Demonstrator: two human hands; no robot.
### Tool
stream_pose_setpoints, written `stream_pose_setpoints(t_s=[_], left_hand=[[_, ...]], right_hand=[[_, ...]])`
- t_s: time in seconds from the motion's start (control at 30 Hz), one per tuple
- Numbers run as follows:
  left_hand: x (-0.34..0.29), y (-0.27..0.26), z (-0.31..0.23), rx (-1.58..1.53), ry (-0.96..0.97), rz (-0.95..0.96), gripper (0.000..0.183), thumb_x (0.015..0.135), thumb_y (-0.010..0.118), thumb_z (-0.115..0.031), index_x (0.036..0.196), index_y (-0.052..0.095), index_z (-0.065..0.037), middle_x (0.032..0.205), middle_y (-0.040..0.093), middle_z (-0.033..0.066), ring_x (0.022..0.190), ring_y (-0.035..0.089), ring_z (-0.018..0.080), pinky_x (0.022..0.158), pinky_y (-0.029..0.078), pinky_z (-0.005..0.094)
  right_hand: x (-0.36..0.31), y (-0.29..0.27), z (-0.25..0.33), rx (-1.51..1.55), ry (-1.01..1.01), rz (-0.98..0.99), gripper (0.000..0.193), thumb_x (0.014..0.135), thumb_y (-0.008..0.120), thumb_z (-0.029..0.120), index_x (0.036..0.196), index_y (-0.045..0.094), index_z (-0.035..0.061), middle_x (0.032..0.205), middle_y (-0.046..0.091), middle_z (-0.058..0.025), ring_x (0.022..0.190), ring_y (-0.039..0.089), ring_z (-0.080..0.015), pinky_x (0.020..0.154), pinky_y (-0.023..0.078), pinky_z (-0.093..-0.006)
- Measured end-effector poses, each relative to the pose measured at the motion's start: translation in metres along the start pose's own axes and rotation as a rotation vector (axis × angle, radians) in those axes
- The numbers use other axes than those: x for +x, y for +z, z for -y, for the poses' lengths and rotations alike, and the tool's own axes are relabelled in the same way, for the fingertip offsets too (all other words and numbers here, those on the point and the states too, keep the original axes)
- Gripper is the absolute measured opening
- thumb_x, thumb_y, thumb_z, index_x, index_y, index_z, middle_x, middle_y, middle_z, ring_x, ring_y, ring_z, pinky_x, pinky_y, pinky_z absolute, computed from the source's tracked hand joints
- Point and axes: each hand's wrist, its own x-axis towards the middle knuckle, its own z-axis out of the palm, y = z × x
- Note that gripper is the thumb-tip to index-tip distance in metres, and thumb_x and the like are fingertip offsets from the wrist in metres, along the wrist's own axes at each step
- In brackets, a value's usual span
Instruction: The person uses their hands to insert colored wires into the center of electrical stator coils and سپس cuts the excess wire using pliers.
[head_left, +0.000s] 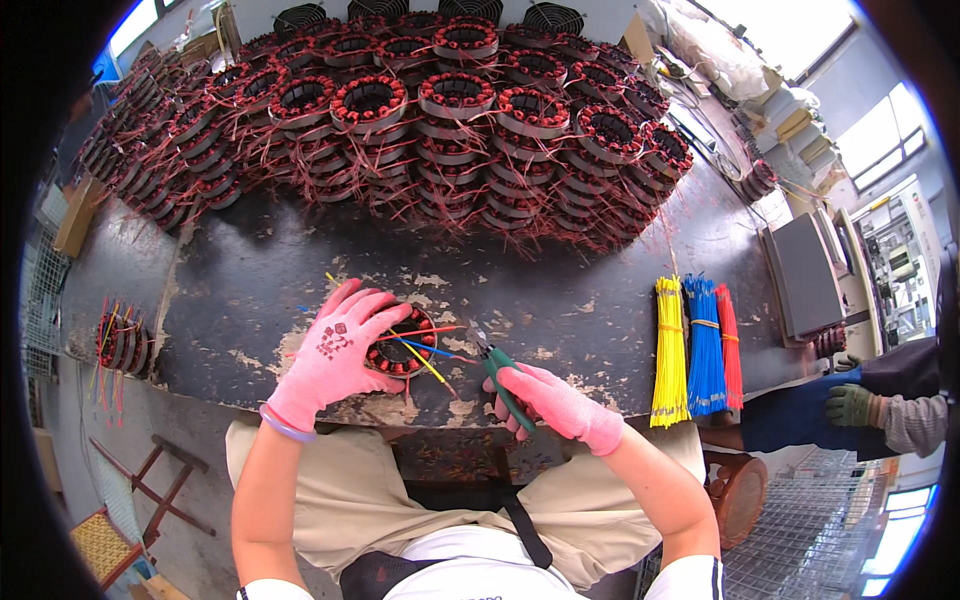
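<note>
My left hand (342, 345), in a pink work glove, is closed on a ring-shaped motor stator (424, 326) at the table's front edge. Red, blue and yellow wires stick out of the stator toward the right; its left side is hidden under the glove. My right hand (556, 402), also gloved in pink, grips green-handled wire cutters (497, 362). Their jaws point up and away, close to the ends of the red and blue wires. Whether the jaws touch a wire, I cannot tell.
Tall stacks of stators (460, 95) fill the table's far side. Bundles of yellow (669, 350), blue (705, 350) and red wires (729, 345) lie at the right. A few wired stators (125, 343) stand at the left edge. A gloved co-worker (855, 405) is at far right.
</note>
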Motion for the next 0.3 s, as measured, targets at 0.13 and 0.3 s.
stream_pose_setpoints(t_s=[0.13, 0.3], left_hand=[[-0.005, 0.006, -0.021, 0.063, -0.16, -0.016, 0.096, 0.056, 0.093, -0.045, 0.139, 0.058, -0.012, 0.136, 0.058, 0.013, 0.133, 0.049, 0.0433, 0.118, 0.037, 0.052], [-0.008, 0.011, -0.008, -0.003, -0.115, -0.007, 0.093, 0.061, 0.091, -0.049, 0.14, 0.057, -0.014, 0.149, 0.05, 0.017, 0.136, 0.047, 0.0433, 0.12, 0.035, 0.0482]], right_hand=[[-0.001, -0.011, -0.006, 0.072, -0.042, -0.019, 0.058, 0.105, 0.051, 0.048, 0.142, 0.047, 0.0033, 0.109, 0.065, -0.0084, 0.091, 0.067, -0.0174, 0.081, 0.056, -0.0328], [-0.016, -0.026, -0.012, 0.123, 0.043, 0.043, 0.062, 0.105, 0.05, 0.047, 0.149, 0.041, 0.0039, 0.115, 0.064, -0.0101, 0.094, 0.068, -0.0196, 0.088, 0.055, -0.0348]])
